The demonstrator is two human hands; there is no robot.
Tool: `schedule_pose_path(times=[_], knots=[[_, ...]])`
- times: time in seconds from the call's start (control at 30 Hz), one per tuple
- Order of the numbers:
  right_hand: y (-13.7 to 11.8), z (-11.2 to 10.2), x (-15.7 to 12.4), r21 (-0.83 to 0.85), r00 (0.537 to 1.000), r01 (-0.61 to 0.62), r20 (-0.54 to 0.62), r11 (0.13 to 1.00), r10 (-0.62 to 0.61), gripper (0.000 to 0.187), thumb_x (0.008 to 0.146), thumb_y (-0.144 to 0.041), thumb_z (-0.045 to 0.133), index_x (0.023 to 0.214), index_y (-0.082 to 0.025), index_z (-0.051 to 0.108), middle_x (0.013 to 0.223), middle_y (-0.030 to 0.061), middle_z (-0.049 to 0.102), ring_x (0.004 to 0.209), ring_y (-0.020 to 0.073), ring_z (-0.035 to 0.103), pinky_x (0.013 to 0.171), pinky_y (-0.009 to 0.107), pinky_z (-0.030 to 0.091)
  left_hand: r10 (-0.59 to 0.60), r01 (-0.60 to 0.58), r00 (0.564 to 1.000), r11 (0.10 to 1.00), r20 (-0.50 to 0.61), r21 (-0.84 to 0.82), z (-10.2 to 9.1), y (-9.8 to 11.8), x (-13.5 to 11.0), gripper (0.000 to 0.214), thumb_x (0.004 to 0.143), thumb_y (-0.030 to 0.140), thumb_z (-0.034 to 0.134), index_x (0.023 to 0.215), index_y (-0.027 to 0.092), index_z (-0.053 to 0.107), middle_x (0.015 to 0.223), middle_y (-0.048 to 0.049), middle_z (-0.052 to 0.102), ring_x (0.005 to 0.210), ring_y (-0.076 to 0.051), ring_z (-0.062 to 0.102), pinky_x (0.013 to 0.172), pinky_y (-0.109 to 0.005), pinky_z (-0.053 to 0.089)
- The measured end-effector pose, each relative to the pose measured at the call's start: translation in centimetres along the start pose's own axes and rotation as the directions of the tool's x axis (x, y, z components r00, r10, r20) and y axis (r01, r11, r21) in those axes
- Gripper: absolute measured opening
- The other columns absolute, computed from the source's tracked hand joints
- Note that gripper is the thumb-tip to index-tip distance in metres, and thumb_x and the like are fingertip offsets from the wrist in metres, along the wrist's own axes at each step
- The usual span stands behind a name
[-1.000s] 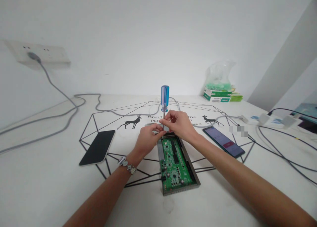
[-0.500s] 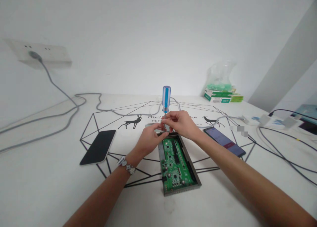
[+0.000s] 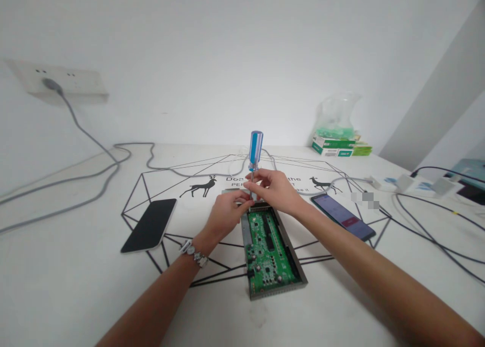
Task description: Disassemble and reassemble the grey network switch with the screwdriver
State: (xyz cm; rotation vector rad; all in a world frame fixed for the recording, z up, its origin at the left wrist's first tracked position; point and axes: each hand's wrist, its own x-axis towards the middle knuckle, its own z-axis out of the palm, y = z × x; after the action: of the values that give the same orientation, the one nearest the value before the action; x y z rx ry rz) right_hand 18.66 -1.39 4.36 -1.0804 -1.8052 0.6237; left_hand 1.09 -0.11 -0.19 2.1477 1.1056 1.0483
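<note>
A screwdriver (image 3: 255,150) with a clear blue handle stands upright at the far end of a green circuit board (image 3: 268,250) that lies in a grey metal tray (image 3: 299,271). My right hand (image 3: 275,189) pinches the screwdriver's metal shaft just below the handle. My left hand (image 3: 226,213) is closed at the base of the shaft, by the tray's far left corner. What its fingertips hold is hidden. A watch sits on my left wrist.
A dark phone (image 3: 150,225) lies left of the tray, and a lit phone (image 3: 343,216) lies right of it. Grey cables (image 3: 94,172) run from a wall socket (image 3: 64,84) across the table. Green boxes with a plastic bag (image 3: 337,137) stand at the back right. More cables and adapters (image 3: 420,185) lie at the far right.
The screwdriver handle has shifted slightly to the right and tilted a little. Both hands stay at the tray's far end.
</note>
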Motion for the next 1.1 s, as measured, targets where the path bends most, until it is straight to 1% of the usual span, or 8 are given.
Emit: schedule_pose_path(times=[0.13, 0.27, 0.4, 0.57, 0.8, 0.9, 1.03, 1.1], knots=[[-0.5, -1.0, 0.3, 0.212, 0.982, -0.064, 0.185, 0.975, 0.025, 0.029, 0.088, -0.034, 0.062, 0.108, -0.014, 0.068, 0.1, 0.0099, 0.074, 0.06, 0.0116, 0.063, 0.053, 0.024, 0.048, 0.007, -0.001, 0.997, 0.996, 0.077, -0.086, -0.1, 0.2, -0.2, 0.021, 0.089, 0.034, 0.06, 0.088, 0.017, 0.072, 0.085, -0.004, 0.077, 0.057, -0.013, 0.063, 0.056, -0.024, 0.048], [-0.5, -1.3, 0.2, 0.235, 0.978, -0.079, 0.207, 0.969, 0.03, 0.023, 0.088, -0.029, 0.061, 0.102, -0.013, 0.069, 0.097, 0.0091, 0.075, 0.057, 0.0107, 0.063, 0.051, 0.023, 0.048, 0.016, 0.003, 0.992, 0.989, 0.124, -0.149, 0.0, 0.0, -0.2, 0.023, 0.092, 0.031, 0.054, 0.095, 0.016, 0.071, 0.095, -0.0047, 0.077, 0.057, -0.012, 0.062, 0.057, -0.023, 0.048], [0.2, -1.0, 0.2, 0.175, 0.991, -0.032, 0.135, 0.984, 0.008, 0.018, 0.085, -0.032, 0.065, 0.087, -0.015, 0.068, 0.081, 0.0058, 0.073, 0.053, 0.0113, 0.061, 0.051, 0.024, 0.046, 0.034, -0.014, 0.987, 0.992, 0.157, -0.128, 0.0, 0.1, -0.1, 0.025, 0.093, 0.028, 0.049, 0.097, 0.015, 0.071, 0.092, -0.0046, 0.075, 0.058, -0.011, 0.06, 0.054, -0.022, 0.044], [0.3, -0.4, 0.2, 0.019, 0.998, 0.047, -0.029, 0.999, -0.047, 0.016, 0.082, -0.031, 0.069, 0.076, -0.017, 0.065, 0.073, 0.002, 0.069, 0.062, 0.0134, 0.061, 0.058, 0.025, 0.045, 0.023, -0.026, 0.999, 0.995, 0.034, 0.101, 0.2, 0.2, -0.2, 0.023, 0.088, 0.037, 0.062, 0.095, 0.017, 0.069, 0.057, 0.004, 0.058, 0.048, -0.012, 0.048, 0.051, -0.023, 0.034], [-0.2, 0.7, -0.3, -0.14, 0.977, 0.041, -0.202, 0.989, -0.069, 0.023, 0.081, -0.034, 0.071, 0.067, -0.018, 0.062, 0.063, -0.0009, 0.064, 0.058, 0.0118, 0.055, 0.058, 0.025, 0.04, 0.057, -0.047, 0.995, 0.99, -0.079, 0.132, 0.5, -0.3, -0.1, 0.019, 0.084, 0.037, 0.069, 0.083, 0.018, 0.068, 0.076, -0.0004, 0.069, 0.067, -0.015, 0.059, 0.064, -0.025, 0.042], [-0.3, 0.3, -0.2, -0.079, 0.99, 0.049, -0.128, 0.996, -0.059, 0.02, 0.082, -0.036, 0.07, 0.076, -0.017, 0.065, 0.071, 0.0015, 0.069, 0.062, 0.0129, 0.059, 0.06, 0.025, 0.044, 0.052, -0.049, 0.996, 0.998, -0.068, 0.042, 0.5, -0.1, 0.0, 0.017, 0.085, 0.032, 0.068, 0.078, 0.017, 0.069, 0.075, -0.0008, 0.071, 0.068, -0.015, 0.061, 0.065, -0.025, 0.043], [-0.3, -0.7, 0.1, 0.022, 0.994, 0.084, 0.074, 0.996, -0.086, 0.021, 0.087, -0.035, 0.064, 0.088, -0.016, 0.072, 0.089, 0.0059, 0.075, 0.065, 0.0134, 0.063, 0.064, 0.027, 0.048, 0.061, -0.063, 0.997, 0.997, -0.049, -0.041, 0.2, 0.2, -0.1, 0.015, 0.086, 0.028, 0.066, 0.077, 0.016, 0.071, 0.075, -0.0006, 0.072, 0.068, -0.015, 0.062, 0.066, -0.025, 0.044], [-0.3, -0.9, 0.1, -0.01, 0.994, 0.078, 0.073, 0.997, -0.077, 0.022, 0.088, -0.034, 0.063, 0.085, -0.016, 0.073, 0.083, 0.0052, 0.074, 0.062, 0.0136, 0.061, 0.061, 0.027, 0.046, 0.067, -0.068, 0.997, 0.996, -0.031, -0.063, 0.2, 0.4, -0.1, 0.015, 0.087, 0.027, 0.065, 0.079, 0.016, 0.073, 0.076, -0.0006, 0.073, 0.07, -0.015, 0.062, 0.067, -0.025, 0.044]])
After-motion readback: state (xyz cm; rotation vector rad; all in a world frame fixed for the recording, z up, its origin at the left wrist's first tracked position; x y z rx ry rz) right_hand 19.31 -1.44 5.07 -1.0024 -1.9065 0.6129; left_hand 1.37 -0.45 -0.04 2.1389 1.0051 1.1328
